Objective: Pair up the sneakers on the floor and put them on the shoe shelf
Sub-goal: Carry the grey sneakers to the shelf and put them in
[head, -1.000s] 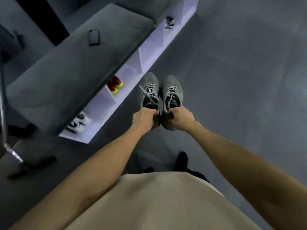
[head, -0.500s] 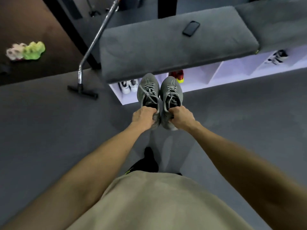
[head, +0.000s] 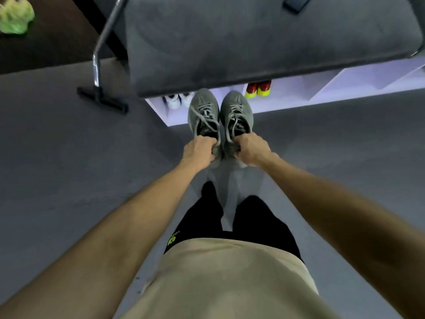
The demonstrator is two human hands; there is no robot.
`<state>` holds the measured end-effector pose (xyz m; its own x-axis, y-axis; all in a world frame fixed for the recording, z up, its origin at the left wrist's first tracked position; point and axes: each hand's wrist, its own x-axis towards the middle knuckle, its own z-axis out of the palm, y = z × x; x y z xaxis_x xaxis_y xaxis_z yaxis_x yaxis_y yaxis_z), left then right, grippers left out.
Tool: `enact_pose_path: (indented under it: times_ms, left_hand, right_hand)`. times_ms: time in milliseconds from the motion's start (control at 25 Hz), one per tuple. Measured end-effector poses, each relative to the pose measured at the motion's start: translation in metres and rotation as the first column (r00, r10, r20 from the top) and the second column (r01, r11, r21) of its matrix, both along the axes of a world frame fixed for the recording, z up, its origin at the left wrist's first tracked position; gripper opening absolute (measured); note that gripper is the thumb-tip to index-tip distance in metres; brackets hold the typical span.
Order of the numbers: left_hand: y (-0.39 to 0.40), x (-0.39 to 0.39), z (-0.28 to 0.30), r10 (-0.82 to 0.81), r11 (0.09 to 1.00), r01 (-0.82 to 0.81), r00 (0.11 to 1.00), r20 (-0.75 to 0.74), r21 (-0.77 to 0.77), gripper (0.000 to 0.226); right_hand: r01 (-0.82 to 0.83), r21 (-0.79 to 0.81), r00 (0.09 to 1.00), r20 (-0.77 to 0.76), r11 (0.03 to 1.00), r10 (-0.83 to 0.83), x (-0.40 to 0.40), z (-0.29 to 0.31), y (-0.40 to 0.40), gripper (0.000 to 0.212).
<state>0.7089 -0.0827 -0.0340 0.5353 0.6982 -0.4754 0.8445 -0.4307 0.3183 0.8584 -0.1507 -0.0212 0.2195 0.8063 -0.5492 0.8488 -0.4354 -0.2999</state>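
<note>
Left hand [head: 199, 150] grips the left grey sneaker [head: 203, 116], right hand [head: 252, 151] the right grey sneaker [head: 236, 113]. Toes point at the white shoe shelf [head: 322, 93].

Grey floor [head: 57, 157] — grey cushioned bench [head: 253, 42], chrome stand [head: 96, 65] at its left.

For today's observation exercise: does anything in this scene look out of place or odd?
Only one thing: a dark flat phone lies on the grey padded bench top, over the white shoe shelf, where it doesn't belong. The grey laced sneakers in the left hand and right hand sit neatly paired.
</note>
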Motion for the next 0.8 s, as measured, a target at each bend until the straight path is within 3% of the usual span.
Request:
enact_pose_path:
  times_ms: [240, 480, 800]
  left_hand:
    - [0.049, 0.023, -0.114, 0.061, 0.998, -0.061, 0.998, -0.016, 0.006, 0.012]
    - [0.092, 0.043, -0.263, 0.106, 0.994, -0.105, 0.994, -0.017, 0.015, 0.011]
    - [0.193, 0.091, -0.404, 0.116, 0.985, -0.121, 0.992, 0.05, 0.124, 0.02]
  right_hand:
    - [-0.038, 0.012, 0.998, -0.051, 0.999, 0.038, 0.025, -0.118, 0.054, 0.026]
    - [-0.082, 0.031, 0.993, -0.078, 0.996, 0.084, 0.05, -0.263, 0.102, 0.025]
    - [-0.082, 0.106, 0.995, 0.071, 0.991, 0.075, 0.092, -0.402, 0.206, 0.035]
